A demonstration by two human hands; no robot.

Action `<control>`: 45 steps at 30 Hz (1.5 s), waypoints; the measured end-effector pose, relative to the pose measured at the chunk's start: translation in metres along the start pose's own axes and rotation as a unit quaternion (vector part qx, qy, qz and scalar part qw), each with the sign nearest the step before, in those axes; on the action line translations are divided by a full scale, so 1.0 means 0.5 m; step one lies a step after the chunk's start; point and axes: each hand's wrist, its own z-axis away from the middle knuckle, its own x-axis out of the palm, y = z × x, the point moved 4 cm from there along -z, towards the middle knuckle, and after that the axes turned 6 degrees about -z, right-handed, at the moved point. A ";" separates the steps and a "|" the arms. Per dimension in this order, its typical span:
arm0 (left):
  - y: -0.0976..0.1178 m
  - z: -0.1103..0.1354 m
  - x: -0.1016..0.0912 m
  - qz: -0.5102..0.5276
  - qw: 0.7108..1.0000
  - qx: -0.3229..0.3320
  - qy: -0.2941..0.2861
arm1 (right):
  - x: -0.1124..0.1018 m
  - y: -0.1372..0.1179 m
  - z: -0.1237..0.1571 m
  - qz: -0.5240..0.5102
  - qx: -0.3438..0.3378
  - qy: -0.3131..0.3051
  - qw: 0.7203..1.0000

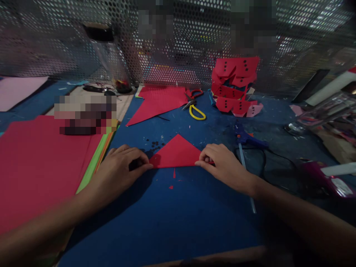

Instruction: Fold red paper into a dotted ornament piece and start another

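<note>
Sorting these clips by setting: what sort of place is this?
Probably a paper-craft workspace: the blue table bears a stack of coloured sheets, a pair of scissors and what looks like a blue glue gun.

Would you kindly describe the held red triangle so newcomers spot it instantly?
On the blue tabletop, look between the left hand and right hand. There lies a red paper triangle, its peak facing the perforated panel. Unlike the red sheet beside the scissors, it has both near corners held.
</note>
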 end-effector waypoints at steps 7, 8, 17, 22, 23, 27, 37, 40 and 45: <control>-0.001 0.008 0.004 -0.013 1.000 -0.003 -0.013 | 0.000 0.001 -0.001 -0.003 0.005 -0.003 1.000; 0.000 0.008 0.003 -0.015 1.000 -0.003 -0.013 | 0.000 0.001 -0.001 -0.004 0.006 -0.003 1.000; 0.005 0.004 -0.003 -0.028 0.999 0.016 0.014 | -0.001 0.005 0.001 0.003 0.005 0.001 1.000; 0.007 0.010 0.000 -0.036 0.999 0.016 0.014 | -0.004 0.004 0.001 0.007 0.010 -0.002 1.000; 0.008 0.011 0.001 -0.039 0.999 0.017 0.013 | -0.005 0.004 0.001 0.008 0.011 -0.003 1.000; 0.009 0.013 0.003 -0.044 0.999 0.022 0.013 | -0.006 0.003 0.002 0.007 0.018 -0.010 1.000; 0.046 0.022 0.008 -0.017 0.988 0.156 0.008 | -0.006 0.003 0.001 0.004 0.008 -0.016 1.000; 0.051 0.030 0.011 -0.031 0.982 0.186 -0.012 | -0.005 0.001 0.003 0.012 -0.003 -0.017 1.000; 0.056 0.040 0.011 -0.077 0.974 0.212 -0.017 | -0.003 -0.020 0.010 0.101 -0.085 -0.021 0.991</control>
